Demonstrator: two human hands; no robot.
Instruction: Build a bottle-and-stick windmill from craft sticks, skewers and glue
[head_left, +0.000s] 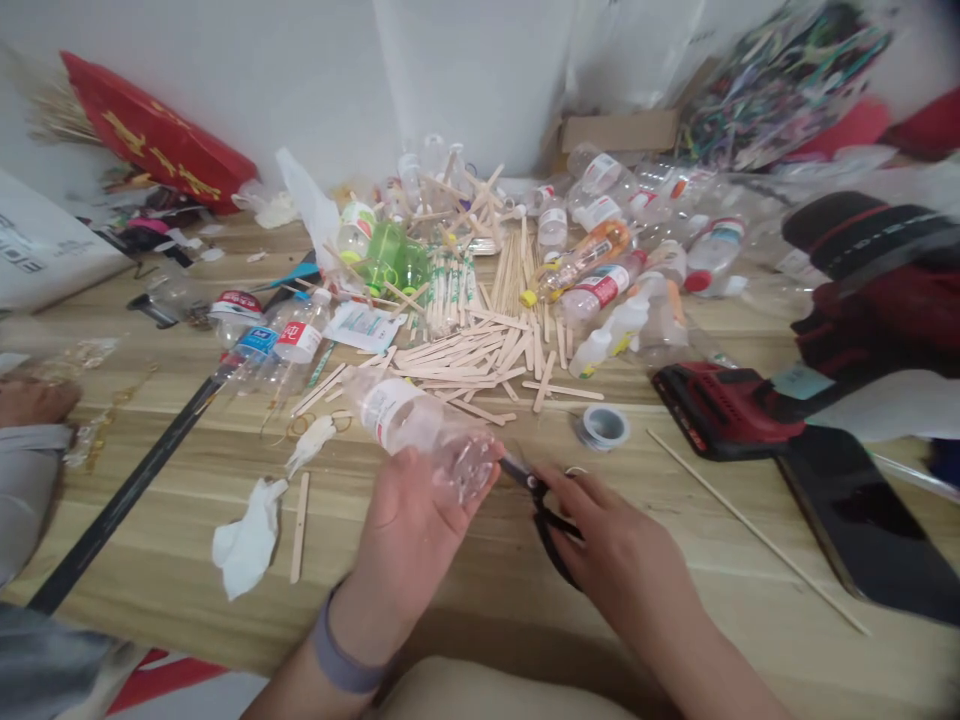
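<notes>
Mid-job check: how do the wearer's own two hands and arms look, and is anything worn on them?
The left hand is bare, with a plain, smooth greyish-purple wristband around its wrist. The right hand is ungloved, with no band visible at the wrist. Both forearms are sleeveless as far as they show.

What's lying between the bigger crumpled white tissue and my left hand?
One flat wooden stick lies between the tissue and your left hand, in the head view.
</notes>
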